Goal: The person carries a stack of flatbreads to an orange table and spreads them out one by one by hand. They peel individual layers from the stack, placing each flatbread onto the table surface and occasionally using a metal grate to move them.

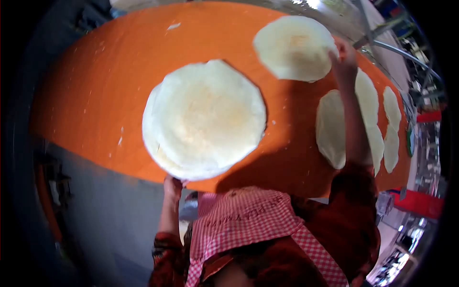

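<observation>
A stack of round, pale flatbreads (205, 117) with a lightly browned middle lies on the orange table (119, 62). My left hand (173, 185) is at the near edge of this stack, by the table's rim; its fingers are mostly hidden under the bread. Farther off to the right, my right hand (345, 56) reaches across to a single flatbread (294, 48). Its fingers are bent closed at that bread's right edge. Below my right forearm lie more thin rounds, among them a pale one (331, 129) partly covered by the arm.
Other thin rounds (392, 129) lie along the table's right end. White scraps (120, 136) dot the orange surface. A metal frame (406, 52) stands beyond the right side. A red-and-white checked apron (248, 215) covers my front.
</observation>
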`<control>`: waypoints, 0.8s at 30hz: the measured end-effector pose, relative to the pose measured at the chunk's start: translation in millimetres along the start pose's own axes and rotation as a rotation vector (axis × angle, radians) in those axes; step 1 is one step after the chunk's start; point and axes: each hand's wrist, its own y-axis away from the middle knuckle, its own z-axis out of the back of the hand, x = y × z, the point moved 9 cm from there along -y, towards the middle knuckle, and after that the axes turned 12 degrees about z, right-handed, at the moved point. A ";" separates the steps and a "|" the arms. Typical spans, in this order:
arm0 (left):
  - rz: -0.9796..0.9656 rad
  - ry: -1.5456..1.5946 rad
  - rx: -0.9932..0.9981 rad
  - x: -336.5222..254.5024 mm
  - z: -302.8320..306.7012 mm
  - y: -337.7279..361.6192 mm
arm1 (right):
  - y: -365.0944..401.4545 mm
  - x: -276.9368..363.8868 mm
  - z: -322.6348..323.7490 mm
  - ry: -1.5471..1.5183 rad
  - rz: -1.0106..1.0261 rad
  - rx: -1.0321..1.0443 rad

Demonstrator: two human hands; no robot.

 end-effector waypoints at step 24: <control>-0.028 -0.253 0.069 -260.4 110.7 -38.3 | 125.6 414.3 -240.1 -0.247 -0.195 0.879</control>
